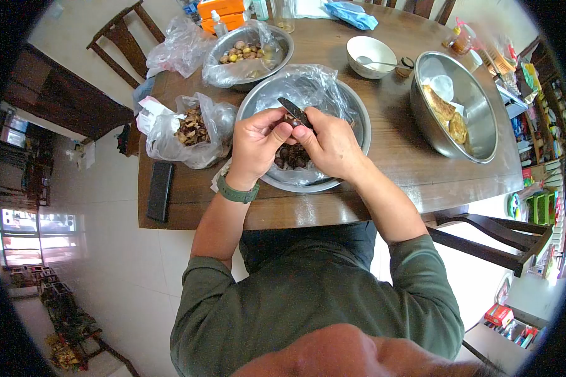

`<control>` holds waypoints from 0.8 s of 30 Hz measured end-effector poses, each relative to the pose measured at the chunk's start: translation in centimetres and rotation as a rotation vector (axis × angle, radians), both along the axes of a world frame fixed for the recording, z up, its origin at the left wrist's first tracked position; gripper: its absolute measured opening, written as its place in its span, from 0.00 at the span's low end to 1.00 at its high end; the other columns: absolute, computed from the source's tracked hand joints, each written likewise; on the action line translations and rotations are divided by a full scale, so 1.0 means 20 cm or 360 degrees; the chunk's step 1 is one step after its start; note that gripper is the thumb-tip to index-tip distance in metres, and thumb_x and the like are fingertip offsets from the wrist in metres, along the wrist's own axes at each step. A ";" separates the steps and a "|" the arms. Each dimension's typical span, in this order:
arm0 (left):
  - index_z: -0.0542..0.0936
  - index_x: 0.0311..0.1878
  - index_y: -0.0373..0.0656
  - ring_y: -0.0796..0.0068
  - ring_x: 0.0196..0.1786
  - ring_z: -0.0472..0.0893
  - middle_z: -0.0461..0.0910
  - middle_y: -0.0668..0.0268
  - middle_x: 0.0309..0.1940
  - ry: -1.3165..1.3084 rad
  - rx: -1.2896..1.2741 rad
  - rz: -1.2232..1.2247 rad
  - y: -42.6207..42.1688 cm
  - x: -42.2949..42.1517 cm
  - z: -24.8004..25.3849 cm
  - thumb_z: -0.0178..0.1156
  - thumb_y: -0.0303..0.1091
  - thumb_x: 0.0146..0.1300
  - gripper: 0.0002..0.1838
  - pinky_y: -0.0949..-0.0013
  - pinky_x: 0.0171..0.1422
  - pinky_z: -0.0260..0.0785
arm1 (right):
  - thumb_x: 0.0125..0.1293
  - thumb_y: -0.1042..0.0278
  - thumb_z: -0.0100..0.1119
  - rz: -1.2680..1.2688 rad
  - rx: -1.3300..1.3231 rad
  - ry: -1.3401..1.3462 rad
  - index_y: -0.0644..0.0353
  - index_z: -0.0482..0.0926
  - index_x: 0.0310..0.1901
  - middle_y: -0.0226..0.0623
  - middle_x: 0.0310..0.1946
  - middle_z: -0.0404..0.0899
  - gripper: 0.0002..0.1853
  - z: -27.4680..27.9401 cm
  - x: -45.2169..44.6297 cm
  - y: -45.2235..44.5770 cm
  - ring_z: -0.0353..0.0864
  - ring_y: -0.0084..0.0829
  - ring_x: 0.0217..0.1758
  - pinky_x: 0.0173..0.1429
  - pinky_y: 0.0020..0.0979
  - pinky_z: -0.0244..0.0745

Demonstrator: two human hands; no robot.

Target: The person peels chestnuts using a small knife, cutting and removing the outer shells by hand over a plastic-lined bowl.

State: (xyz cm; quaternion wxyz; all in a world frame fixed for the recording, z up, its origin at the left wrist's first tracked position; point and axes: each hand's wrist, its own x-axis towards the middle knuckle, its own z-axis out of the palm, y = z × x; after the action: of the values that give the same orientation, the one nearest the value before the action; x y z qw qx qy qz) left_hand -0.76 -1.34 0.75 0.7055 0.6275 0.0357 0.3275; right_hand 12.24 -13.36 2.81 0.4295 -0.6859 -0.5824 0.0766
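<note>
Above a plastic-lined metal basin, my left hand pinches a small dark brown nut between its fingertips. My right hand is closed around a knife with a dark blade, its thumb close against the nut. The blade points up and to the left, over the nut. Below my hands, several dark brown nuts lie in the basin. A green watch band is on my left wrist.
Left of the basin stands a plastic bag of brown shells, with a black phone below it. Behind is a bowl of nuts. A white bowl with a spoon and a large steel bowl stand to the right.
</note>
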 end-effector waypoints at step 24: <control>0.81 0.43 0.30 0.79 0.37 0.81 0.81 0.64 0.38 0.0075 0.0326 0.0151 0.01 -0.01 0.04 0.64 0.35 0.66 0.15 0.77 0.39 0.77 | 0.68 0.45 0.53 -0.0129 -0.0083 -0.0166 0.62 0.71 0.33 0.55 0.25 0.79 0.23 0.04 -0.01 -0.02 0.79 0.59 0.31 0.34 0.53 0.72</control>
State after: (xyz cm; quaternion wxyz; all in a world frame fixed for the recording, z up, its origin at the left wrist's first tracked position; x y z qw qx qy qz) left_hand -0.87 -1.20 1.56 0.6203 0.7015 0.0482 0.3475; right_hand 12.08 -13.70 3.63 0.3833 -0.7229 -0.5735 0.0385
